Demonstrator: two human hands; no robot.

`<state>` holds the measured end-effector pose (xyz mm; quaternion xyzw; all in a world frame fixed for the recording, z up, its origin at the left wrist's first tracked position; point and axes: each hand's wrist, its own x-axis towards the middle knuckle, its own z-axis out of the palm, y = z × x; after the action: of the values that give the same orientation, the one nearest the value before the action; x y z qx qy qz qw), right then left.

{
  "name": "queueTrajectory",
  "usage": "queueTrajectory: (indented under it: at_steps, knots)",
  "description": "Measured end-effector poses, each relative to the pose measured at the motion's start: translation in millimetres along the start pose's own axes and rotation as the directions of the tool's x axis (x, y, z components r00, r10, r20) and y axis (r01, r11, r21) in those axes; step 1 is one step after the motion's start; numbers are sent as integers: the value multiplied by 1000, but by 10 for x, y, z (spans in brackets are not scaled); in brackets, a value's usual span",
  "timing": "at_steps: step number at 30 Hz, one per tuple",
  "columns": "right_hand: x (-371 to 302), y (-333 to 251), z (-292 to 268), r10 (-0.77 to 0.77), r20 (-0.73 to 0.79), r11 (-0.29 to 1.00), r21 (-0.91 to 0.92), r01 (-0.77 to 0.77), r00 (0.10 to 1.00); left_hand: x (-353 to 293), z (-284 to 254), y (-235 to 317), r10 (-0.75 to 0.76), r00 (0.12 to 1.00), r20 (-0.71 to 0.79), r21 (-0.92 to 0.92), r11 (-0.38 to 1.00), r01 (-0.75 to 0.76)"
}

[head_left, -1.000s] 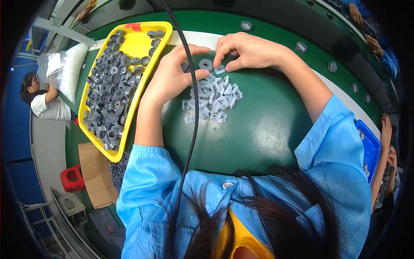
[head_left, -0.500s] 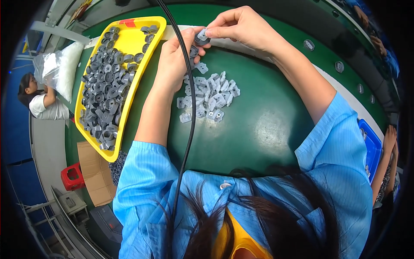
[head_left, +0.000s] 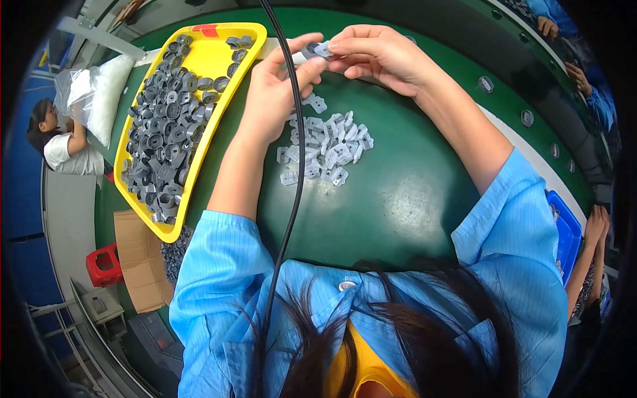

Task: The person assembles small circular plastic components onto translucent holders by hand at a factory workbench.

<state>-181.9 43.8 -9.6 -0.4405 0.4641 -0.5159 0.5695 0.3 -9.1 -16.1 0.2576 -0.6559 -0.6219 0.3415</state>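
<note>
Beyond the pile (head_left: 335, 149), the curled left hand (head_left: 279, 86) grips a dark part (head_left: 308, 51), right hand (head_left: 385, 58) pinching a pale piece (head_left: 322, 50)

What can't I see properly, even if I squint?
All in the head view:
Underside of the dark grey part: the left hand hides it.
One end of the pale piece: the right hand covers it.
Bits of the pale pile: the black cable crosses them.
Lowest parts in the yellow tray: upper parts cover them.
</note>
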Motion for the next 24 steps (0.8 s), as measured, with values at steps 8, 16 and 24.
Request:
queueTrajectory:
  at_steps: [8,16,24]
  knots:
    - [-30,-88,85,-527,8,668,-613,421,850,24,-34,-17,-62,997,37,-359,931,71]
    - [-92,-141,163,-493,105,576,-705,414,864,8,28,-60,-74,997,-5,-396,916,66]
    - [-99,-55,200,-687,29,444,-775,451,726,11,67,-54,-90,996,-13,-432,899,75]
